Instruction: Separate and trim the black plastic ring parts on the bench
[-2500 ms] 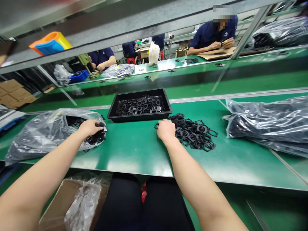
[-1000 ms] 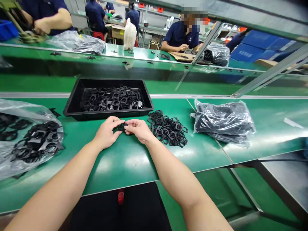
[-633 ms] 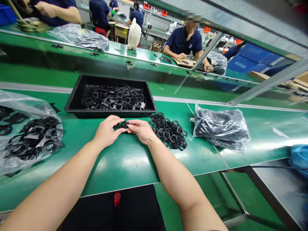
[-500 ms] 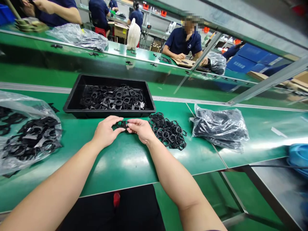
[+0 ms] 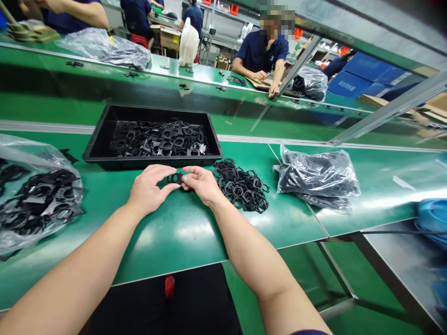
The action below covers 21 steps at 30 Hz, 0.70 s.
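Note:
Between both hands is a small black ring-shaped part (image 5: 175,177), held just above the green table (image 5: 167,242). My left hand (image 5: 150,187) pinches its left side between thumb and fingers. At its right end, my right hand (image 5: 199,184) grips it with closed fingertips. Behind the hands stands a black tray (image 5: 153,161) holding a heap of black parts (image 5: 164,139). A loose pile of black rings (image 5: 242,186) lies just right of my right hand.
An open clear bag of black parts (image 5: 42,200) lies at the left, a filled plastic bag (image 5: 317,179) at the right. Beyond the tray, a metal post (image 5: 384,109) slants upward. Across the line, a person (image 5: 261,56) handles cardboard.
The view has shifted slightly, so the tray and bags appear a little further left and up. Both hands keep hold of the part. The person opposite has lowered one hand toward the bench edge.

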Motion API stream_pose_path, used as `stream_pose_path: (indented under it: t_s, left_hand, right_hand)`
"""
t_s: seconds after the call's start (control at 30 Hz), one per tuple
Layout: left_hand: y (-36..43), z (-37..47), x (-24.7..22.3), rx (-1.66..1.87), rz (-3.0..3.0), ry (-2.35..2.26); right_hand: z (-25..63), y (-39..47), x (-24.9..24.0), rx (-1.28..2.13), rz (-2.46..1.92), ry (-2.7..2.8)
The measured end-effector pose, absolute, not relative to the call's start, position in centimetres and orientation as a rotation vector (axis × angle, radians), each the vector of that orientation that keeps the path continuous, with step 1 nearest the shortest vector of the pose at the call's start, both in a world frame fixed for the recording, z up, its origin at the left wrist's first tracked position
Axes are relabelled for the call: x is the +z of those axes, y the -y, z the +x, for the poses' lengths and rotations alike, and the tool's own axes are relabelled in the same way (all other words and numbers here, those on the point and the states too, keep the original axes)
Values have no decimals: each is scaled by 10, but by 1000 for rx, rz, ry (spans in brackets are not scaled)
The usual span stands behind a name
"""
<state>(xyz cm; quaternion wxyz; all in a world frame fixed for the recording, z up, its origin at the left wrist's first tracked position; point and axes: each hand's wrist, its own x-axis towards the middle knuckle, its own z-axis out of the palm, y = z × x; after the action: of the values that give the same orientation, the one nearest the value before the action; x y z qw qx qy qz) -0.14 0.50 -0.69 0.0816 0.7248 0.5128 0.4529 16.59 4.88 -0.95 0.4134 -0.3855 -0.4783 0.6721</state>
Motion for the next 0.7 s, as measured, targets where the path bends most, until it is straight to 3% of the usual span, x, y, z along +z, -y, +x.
stream_pose_path:
  t_s: [0.7]
  left_hand:
    - [-4,0,-6,1256,2067,-1489]
  right_hand:
    - [167,-46,-5,1833,-773,1213]
